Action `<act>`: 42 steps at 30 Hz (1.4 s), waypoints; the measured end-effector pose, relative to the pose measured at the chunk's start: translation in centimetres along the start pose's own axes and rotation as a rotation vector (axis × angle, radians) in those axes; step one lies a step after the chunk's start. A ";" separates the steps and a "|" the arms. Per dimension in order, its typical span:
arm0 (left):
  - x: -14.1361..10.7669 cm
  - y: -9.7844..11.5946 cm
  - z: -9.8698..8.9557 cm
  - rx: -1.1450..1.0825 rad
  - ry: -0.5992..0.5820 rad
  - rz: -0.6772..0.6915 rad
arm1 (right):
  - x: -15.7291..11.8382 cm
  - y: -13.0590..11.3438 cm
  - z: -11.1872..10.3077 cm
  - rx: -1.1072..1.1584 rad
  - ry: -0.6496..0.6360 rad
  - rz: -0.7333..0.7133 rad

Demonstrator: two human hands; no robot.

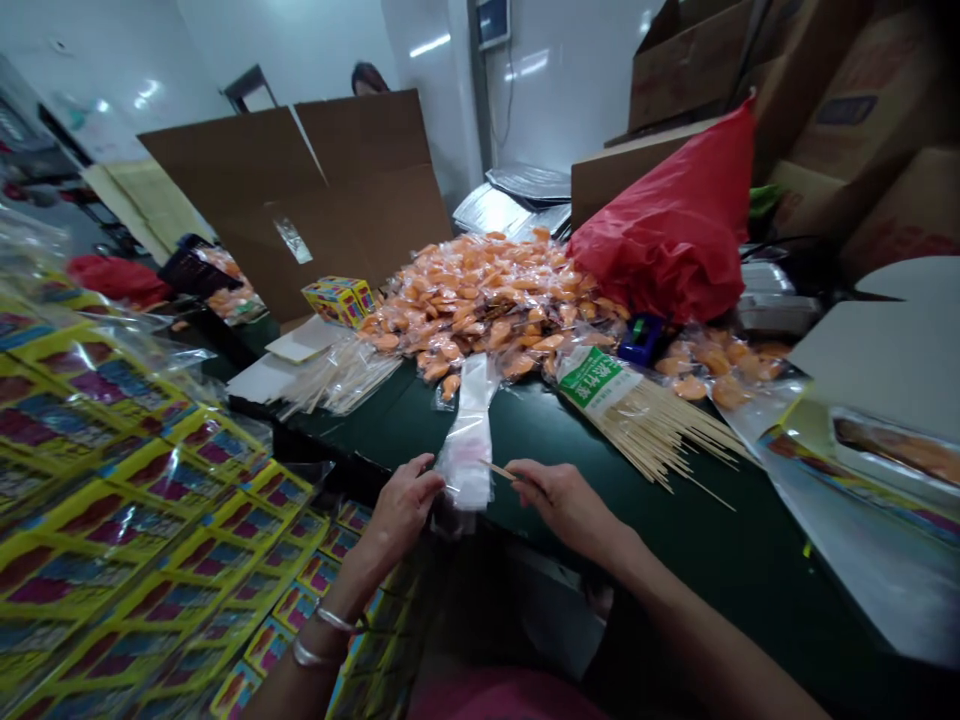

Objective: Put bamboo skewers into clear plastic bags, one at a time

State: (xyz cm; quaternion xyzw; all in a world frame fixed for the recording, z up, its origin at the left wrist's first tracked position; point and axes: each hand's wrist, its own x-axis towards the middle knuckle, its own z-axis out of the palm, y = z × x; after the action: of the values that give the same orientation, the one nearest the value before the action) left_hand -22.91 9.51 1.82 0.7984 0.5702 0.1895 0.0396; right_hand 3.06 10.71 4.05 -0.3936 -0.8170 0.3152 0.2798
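Head view showed the left grip (401, 510) pinching a clear plastic bag (466, 440), while the right grip (566, 510) pinched a thin wooden stick (501, 472) above the green counter (675, 560).

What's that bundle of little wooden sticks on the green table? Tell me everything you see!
It is a loose bundle of pale bamboo skewers, thin and straight, lying flat on the dark green table. One end is wrapped in a green and white printed label. The other end spreads out like a fan, with thin tips pointing toward the lower right. The wrapped end sits right beside a pile of orange packets.
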 end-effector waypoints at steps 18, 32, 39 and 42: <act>-2.7 -0.2 1.4 -1.457 0.287 -0.819 | 5.6 -1.7 3.7 -0.544 -0.377 0.193; -2.0 1.0 2.5 -1.308 0.116 -0.959 | 5.4 -1.4 3.2 -0.524 -0.320 0.130; -2.2 0.5 2.1 -1.039 0.125 -0.872 | 4.4 -2.3 2.5 -0.443 -0.265 0.148; -2.3 0.4 1.9 -0.861 0.235 -0.744 | 3.9 -3.5 2.9 -0.345 -0.267 0.144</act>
State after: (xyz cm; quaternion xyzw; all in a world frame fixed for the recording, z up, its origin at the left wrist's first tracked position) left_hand -22.55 7.57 -0.46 0.4299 0.6844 0.4652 0.3611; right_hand -2.66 11.34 5.55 -0.4477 -0.8583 0.2395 0.0747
